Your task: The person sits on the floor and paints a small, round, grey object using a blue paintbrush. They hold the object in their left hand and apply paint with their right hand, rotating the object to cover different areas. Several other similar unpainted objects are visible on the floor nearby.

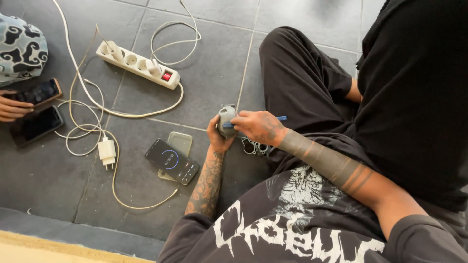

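Nearest the camera, over the person's black printed shirt (292, 234), two tattooed forearms reach out toward the dark tiled floor (214, 63). The left hand (218, 139) is curled around a small grey rounded device (226, 120) from below, fingers closed on its body and holding it upright just above the floor. The right hand (257, 127) comes in from the right, its fingers pinched shut on a thin blue tool (278, 118) whose tip lies against the side of the grey device. Just beneath the hands, a small metal part with round holes (253, 146) lies on the tile.

To the left of the hands, a dark phone with a lit screen (171, 161) rests partly on a clear case (181, 142). Further left sits a white charger plug (107, 150) amid loops of white cable (83, 126). Farther off lies a white power strip with a red switch (139, 65). At the far left edge, another person's hand (10, 108) touches one of two dark phones (35, 125).
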